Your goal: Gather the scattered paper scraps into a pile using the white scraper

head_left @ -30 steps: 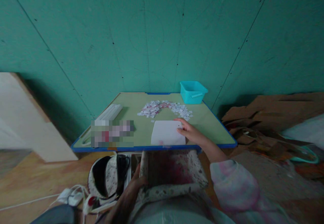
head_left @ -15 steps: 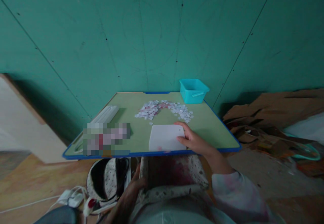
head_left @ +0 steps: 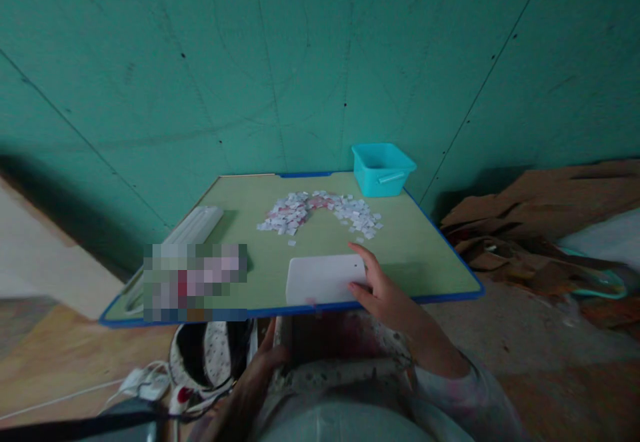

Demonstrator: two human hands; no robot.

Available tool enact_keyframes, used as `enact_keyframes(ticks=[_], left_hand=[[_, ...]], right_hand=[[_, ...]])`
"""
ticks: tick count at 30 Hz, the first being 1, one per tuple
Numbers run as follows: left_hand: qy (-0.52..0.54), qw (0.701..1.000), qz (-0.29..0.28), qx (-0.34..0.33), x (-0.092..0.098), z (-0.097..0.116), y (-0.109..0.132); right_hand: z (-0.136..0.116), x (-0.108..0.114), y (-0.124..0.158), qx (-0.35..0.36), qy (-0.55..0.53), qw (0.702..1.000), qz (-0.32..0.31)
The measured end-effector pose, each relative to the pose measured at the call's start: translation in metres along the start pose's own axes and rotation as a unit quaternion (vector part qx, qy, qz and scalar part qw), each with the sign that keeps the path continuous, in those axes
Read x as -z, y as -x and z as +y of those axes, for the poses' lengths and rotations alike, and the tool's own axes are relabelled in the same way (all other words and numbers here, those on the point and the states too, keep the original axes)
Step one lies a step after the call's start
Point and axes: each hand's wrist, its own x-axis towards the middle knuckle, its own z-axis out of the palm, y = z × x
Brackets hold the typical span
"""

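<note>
A flat white plastic board with a small hole in its upper corner stands over the front edge of the green tabletop. My right hand grips its right side, thumb on the near face. Beyond it, many small white paper-like pieces, some pinkish, lie in a curved heap. Below the table edge, my left hand is closed on the left side of a speckled, stained open container at my lap. Part of that hand is in shadow.
A turquoise basket stands at the back right corner. White strips and a blurred-out item lie on the left. A green wall rises behind. Cardboard is piled at right; a bag and power strip sit below.
The white board has tilted, so less of its face shows, and my right hand has moved slightly with it. My left hand keeps its hold. The camera view has shifted a little.
</note>
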Motion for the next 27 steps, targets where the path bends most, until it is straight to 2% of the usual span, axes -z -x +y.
enact_keyframes(ticks=[5, 9, 12, 17, 21, 27], left_hand=[[0.023, 0.999, 0.014, 0.020, 0.008, -0.010, -0.008], [0.086, 0.996, 0.020, 0.029, 0.000, -0.009, -0.009], [0.095, 0.994, 0.035, 0.031, -0.006, -0.004, -0.006], [0.122, 0.991, 0.022, 0.050, -0.009, 0.000, 0.000], [0.113, 0.992, 0.013, 0.046, -0.008, -0.002, 0.001], [0.036, 0.999, 0.018, 0.015, -0.002, -0.006, 0.004]], right_hand=[[-0.001, 0.001, 0.001, -0.018, -0.021, 1.000, -0.007], [0.001, 0.002, 0.001, -0.030, -0.036, 0.999, -0.003], [0.003, 0.002, 0.000, -0.034, -0.042, 0.998, -0.010], [-0.001, 0.004, -0.001, -0.034, -0.041, 0.999, -0.013], [-0.004, 0.006, -0.001, -0.047, -0.055, 0.997, -0.020], [0.000, 0.005, -0.003, -0.044, -0.096, 0.994, -0.016]])
